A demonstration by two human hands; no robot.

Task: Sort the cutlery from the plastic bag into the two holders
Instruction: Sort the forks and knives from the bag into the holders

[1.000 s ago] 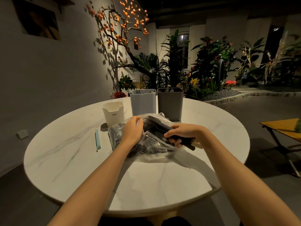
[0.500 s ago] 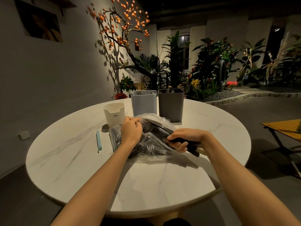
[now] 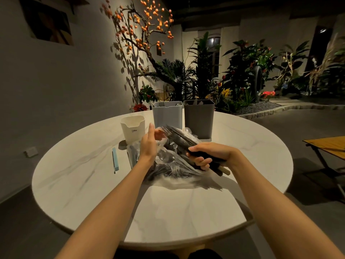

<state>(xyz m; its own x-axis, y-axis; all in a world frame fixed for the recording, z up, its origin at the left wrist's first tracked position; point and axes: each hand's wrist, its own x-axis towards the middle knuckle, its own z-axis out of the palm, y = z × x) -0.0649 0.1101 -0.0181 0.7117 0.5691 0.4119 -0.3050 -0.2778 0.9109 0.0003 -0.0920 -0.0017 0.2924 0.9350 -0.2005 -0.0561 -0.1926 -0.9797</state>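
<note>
Two bare hands work over a round marble counter (image 3: 186,212). At its 9 o'clock lies a light blue clip (image 3: 115,159), with a cream cup (image 3: 133,129) beyond it at 11. The left hand (image 3: 149,144) is released, fingers straight, just above the clear plastic bag (image 3: 168,165) of dark cutlery at the centre. At 12 stand the light grey holder (image 3: 167,115) and, just beside it, the dark grey holder (image 3: 198,118). The right hand (image 3: 209,153) is grasping a bundle of forks (image 3: 179,137), tines pointing toward 11.
</note>
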